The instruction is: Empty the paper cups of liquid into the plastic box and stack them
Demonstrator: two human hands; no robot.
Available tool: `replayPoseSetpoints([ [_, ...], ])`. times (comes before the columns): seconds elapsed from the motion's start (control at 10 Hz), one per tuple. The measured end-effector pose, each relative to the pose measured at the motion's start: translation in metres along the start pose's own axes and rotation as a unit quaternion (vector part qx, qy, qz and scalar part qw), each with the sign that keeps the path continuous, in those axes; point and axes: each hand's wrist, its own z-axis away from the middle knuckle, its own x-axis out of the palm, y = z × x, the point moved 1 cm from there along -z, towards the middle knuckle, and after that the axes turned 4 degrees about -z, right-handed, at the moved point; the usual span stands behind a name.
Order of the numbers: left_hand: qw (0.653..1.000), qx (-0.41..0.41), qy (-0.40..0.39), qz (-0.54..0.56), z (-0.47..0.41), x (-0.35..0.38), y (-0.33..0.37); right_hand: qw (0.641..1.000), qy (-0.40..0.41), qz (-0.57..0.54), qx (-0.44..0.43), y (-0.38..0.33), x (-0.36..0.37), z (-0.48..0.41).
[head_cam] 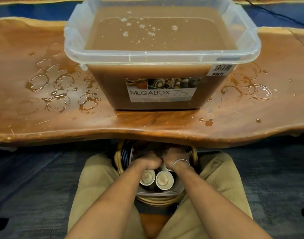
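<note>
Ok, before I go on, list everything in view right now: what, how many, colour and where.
plastic box: one, clear, middle of the table
liquid: brown, fills the box nearly to the rim
label: one, white, on the box's near wall
table: one, brown wood, under the box
wet rings: many, brownish, left and right of the box
paper cups: two plainly seen, white, stained inside, in the tub
tub: one, clear, inside the basket
basket: one, tan wicker, between the knees
bracelet: one, silver, right wrist
left hand, right hand: down in the basket, fingers hidden
</note>
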Motion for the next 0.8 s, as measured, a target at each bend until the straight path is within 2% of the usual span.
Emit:
replayPoseSetpoints([
  [0.1, 1.000, -0.010, 0.007, 0.024, 0.003, -0.002, 0.000, 0.999, -0.005, 0.046, -0.005, -0.005, -0.024, 0.014],
  [0.2, 0.999, -0.014, 0.009, 0.037, 0.004, -0.003, 0.001, 0.999, -0.011, 0.047, -0.010, -0.002, -0.032, 0.020],
  [0.4, 0.997, -0.022, 0.042, 0.064, 0.014, -0.011, 0.008, 0.999, 0.040, 0.012, -0.034, -0.007, -0.037, 0.030],
  [0.6, 0.996, -0.008, 0.082, 0.019, 0.051, -0.019, 0.024, 0.997, 0.046, -0.018, -0.061, -0.013, -0.046, 0.060],
  [0.8, 0.987, 0.042, 0.155, -0.022, 0.094, -0.024, 0.026, 0.990, 0.096, -0.053, -0.093, -0.021, -0.068, 0.099],
])
